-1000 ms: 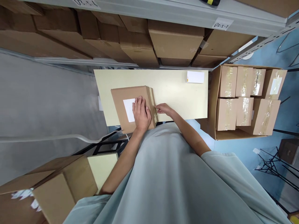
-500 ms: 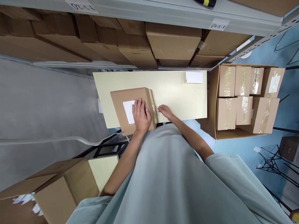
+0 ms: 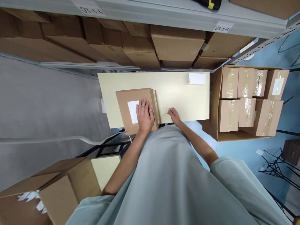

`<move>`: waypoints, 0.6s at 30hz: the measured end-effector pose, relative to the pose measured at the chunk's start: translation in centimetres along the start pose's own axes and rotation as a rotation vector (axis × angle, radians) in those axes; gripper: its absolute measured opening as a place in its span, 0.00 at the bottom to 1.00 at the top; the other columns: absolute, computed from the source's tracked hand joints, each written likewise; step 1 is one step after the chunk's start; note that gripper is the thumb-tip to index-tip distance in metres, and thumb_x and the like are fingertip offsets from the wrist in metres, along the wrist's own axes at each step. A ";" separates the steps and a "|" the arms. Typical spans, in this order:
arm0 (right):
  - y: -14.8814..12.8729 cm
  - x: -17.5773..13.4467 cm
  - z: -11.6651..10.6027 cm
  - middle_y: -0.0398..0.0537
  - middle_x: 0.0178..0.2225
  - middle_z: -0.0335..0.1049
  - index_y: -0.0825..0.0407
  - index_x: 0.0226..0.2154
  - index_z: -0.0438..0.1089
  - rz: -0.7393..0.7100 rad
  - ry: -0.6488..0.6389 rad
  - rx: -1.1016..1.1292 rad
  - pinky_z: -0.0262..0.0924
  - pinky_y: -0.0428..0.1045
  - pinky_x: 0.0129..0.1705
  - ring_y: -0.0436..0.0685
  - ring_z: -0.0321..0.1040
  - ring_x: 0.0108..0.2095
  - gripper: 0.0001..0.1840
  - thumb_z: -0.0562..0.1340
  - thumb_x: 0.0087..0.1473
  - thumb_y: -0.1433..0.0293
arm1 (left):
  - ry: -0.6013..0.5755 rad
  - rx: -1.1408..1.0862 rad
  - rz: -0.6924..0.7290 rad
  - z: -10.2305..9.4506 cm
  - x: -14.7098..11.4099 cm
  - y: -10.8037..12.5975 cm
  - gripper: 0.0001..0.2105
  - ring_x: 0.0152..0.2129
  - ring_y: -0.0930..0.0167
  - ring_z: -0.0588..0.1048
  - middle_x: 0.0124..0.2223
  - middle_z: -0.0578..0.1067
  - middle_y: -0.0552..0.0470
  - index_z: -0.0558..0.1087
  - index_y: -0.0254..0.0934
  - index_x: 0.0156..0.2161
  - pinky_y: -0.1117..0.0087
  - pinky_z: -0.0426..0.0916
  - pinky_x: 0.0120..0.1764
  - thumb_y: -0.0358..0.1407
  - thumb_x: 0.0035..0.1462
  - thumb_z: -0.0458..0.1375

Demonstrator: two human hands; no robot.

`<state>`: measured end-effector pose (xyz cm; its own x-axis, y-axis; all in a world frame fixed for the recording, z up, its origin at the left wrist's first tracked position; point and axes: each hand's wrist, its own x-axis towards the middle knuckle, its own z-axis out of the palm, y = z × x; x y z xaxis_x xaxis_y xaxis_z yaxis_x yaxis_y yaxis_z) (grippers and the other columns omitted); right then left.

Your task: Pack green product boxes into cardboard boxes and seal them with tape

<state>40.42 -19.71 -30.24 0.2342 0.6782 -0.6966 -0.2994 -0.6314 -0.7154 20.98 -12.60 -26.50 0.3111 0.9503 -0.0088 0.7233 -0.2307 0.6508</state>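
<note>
Carton [image 3: 123, 109] is seated on the left part of the pale table [image 3: 185, 98], by the near edge, steadied under the left hand [image 3: 144, 117], laid flat, nothing gripped. A thin strip [image 3: 163, 115], apparently tape, is pinched in the right hand [image 3: 173, 115]. Pull should be kept low and steady to avoid snapping; palm pressure should be matched so nothing is dragged.

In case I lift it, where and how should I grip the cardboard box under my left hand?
Probably grip the cardboard box by its left and right sides, one palm on each, coming from your side of the table. It lies flat, looks too broad to pinch, and shows no handle; your left hand rests on top.
</note>
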 end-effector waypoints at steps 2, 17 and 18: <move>-0.1 0.7 0.5 0.41 0.40 0.69 0.45 0.36 0.63 0.008 -0.015 0.014 0.65 0.49 0.60 0.54 0.70 0.45 0.04 0.61 0.60 0.65 | -0.020 -0.024 -0.012 0.0 0.0 -0.1 0.27 0.82 0.58 0.51 0.80 0.63 0.33 0.67 0.34 0.75 0.41 0.41 0.82 0.41 0.78 0.46; 0.0 4.2 7.5 0.39 0.37 0.69 0.46 0.35 0.65 0.097 0.017 -0.013 0.67 0.44 0.51 0.52 0.69 0.41 0.05 0.60 0.64 0.71 | -0.013 -0.029 -0.001 0.3 0.0 -0.6 0.28 0.82 0.58 0.50 0.80 0.63 0.34 0.66 0.35 0.75 0.41 0.40 0.82 0.42 0.78 0.46; 0.0 4.2 7.8 0.40 0.37 0.70 0.46 0.36 0.65 0.100 0.025 -0.024 0.68 0.45 0.51 0.52 0.70 0.42 0.04 0.60 0.64 0.71 | -0.016 -0.032 -0.004 0.3 0.0 -0.7 0.28 0.82 0.58 0.50 0.80 0.63 0.34 0.66 0.35 0.76 0.41 0.40 0.82 0.42 0.77 0.46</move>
<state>34.20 -13.95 -32.72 0.2273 0.6018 -0.7656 -0.2999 -0.7048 -0.6430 20.70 -12.50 -27.18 0.3185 0.9477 -0.0230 0.7047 -0.2205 0.6744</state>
